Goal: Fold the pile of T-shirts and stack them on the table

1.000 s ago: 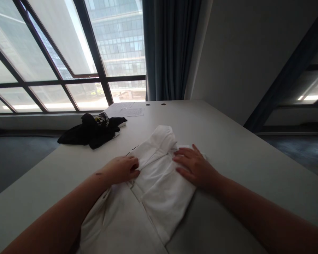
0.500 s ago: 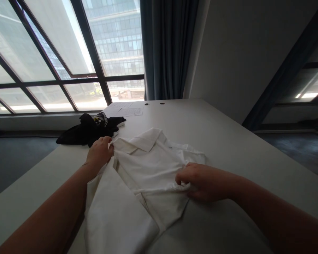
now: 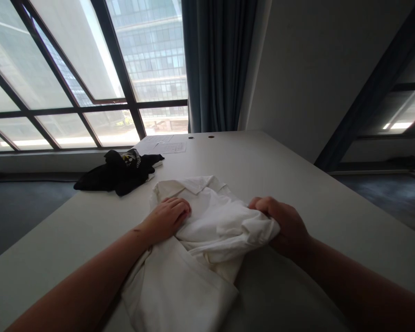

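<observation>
A white collared shirt (image 3: pixel 193 286) lies bunched on the white table, its collar toward the far side and its lower part spreading to the near edge of the view. My left hand (image 3: pixel 168 217) rests on the shirt just below the collar, fingers curled together on the cloth; whether it pinches any fabric is hidden. At the shirt's right side, my right hand (image 3: pixel 283 226) is closed round a bunched fold of the cloth.
A black garment (image 3: pixel 119 173) with a printed patch lies at the table's far left edge. Sheets of paper (image 3: pixel 171 147) are behind it. Two round holes sit near the far edge of the white table (image 3: pixel 290 180). Windows and a dark curtain (image 3: pixel 216 69) stand beyond.
My left hand has moved right and nearer, from the collar's left end onto the shirt. My right hand has moved right and slightly up with the cloth, which is now more bunched.
</observation>
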Action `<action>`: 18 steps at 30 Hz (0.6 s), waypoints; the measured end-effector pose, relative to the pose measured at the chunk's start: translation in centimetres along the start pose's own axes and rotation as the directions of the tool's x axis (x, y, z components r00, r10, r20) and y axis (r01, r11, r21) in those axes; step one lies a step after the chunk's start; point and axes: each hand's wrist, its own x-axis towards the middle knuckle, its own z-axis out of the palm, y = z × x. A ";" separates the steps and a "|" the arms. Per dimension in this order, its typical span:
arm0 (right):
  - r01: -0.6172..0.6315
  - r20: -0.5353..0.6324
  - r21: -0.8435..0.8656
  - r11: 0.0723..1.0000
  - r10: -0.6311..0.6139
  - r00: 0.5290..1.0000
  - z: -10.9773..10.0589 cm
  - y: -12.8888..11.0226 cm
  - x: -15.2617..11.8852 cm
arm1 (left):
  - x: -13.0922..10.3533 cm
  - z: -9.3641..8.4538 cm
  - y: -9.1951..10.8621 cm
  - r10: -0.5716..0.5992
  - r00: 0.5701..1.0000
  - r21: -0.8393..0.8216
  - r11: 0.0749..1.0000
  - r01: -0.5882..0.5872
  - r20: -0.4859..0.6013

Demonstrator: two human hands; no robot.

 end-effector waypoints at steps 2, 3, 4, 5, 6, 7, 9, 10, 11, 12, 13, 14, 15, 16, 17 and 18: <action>-0.257 0.048 0.192 0.947 0.253 0.966 1.1 0.1 0.0 | -0.2 -0.4 0.4 -0.027 0.999 -0.095 0.995 0.025 -0.021; -0.369 0.073 0.308 0.877 0.365 0.928 1.7 0.1 0.1 | -0.3 -0.6 0.7 -0.017 1.000 -0.156 0.988 0.017 0.001; -0.450 0.097 0.428 0.784 0.455 0.885 2.2 0.0 0.1 | -0.4 -0.8 1.2 0.003 0.999 -0.204 0.979 0.005 0.039; -0.494 0.120 0.541 0.680 0.519 0.846 2.6 -0.1 0.1 | -0.4 -1.0 1.6 0.022 0.997 -0.222 0.975 -0.004 0.080; -0.514 0.148 0.632 0.580 0.561 0.815 2.9 -0.1 0.1 | -0.4 -1.1 2.1 0.028 0.993 -0.205 0.979 -0.004 0.115; -0.521 0.181 0.694 0.496 0.581 0.794 3.1 -0.2 0.0 | -0.4 -1.2 2.4 0.012 0.991 -0.159 0.987 0.010 0.137; -0.535 0.250 0.743 0.401 0.576 0.778 3.0 0.0 -0.3 | -0.2 -1.3 2.5 -0.058 0.990 -0.072 0.995 0.067 0.129; -0.544 0.278 0.743 0.390 0.559 0.781 2.9 0.2 -0.5 | -0.1 -1.6 2.4 -0.095 0.990 -0.067 0.993 0.102 0.105; -0.551 0.298 0.734 0.397 0.541 0.787 2.7 0.4 -0.6 | 0.1 -1.9 2.0 -0.131 0.989 -0.086 0.987 0.137 0.073; -0.555 0.310 0.720 0.417 0.522 0.794 2.4 0.7 -0.6 | 0.3 -2.4 1.6 -0.162 0.986 -0.116 0.979 0.165 0.036; -0.556 0.316 0.702 0.446 0.504 0.804 2.2 1.1 -0.6 | 0.6 -3.1 1.2 -0.191 0.982 -0.148 0.971 0.188 -0.003; -0.551 0.313 0.682 0.481 0.489 0.814 2.0 1.4 -0.6 | 1.0 -4.0 0.7 -0.225 0.973 -0.177 0.961 0.213 -0.047; -0.542 0.307 0.657 0.525 0.470 0.827 1.9 1.7 -0.6 | 1.5 -5.1 0.2 -0.264 0.961 -0.203 0.949 0.242 -0.086; -0.532 0.309 0.623 0.574 0.444 0.841 1.8 1.9 -0.5 | 2.1 -6.4 -0.2 -0.311 0.943 -0.232 0.932 0.279 -0.118; -0.518 0.328 0.579 0.629 0.403 0.855 1.8 2.1 -0.5 | 2.9 -7.9 -0.6 -0.373 0.913 -0.268 0.908 0.323 -0.164; -0.500 0.366 0.522 0.691 0.349 0.863 1.8 2.2 -0.5 | 3.8 -9.6 -0.9 -0.435 0.879 -0.299 0.880 0.369 -0.197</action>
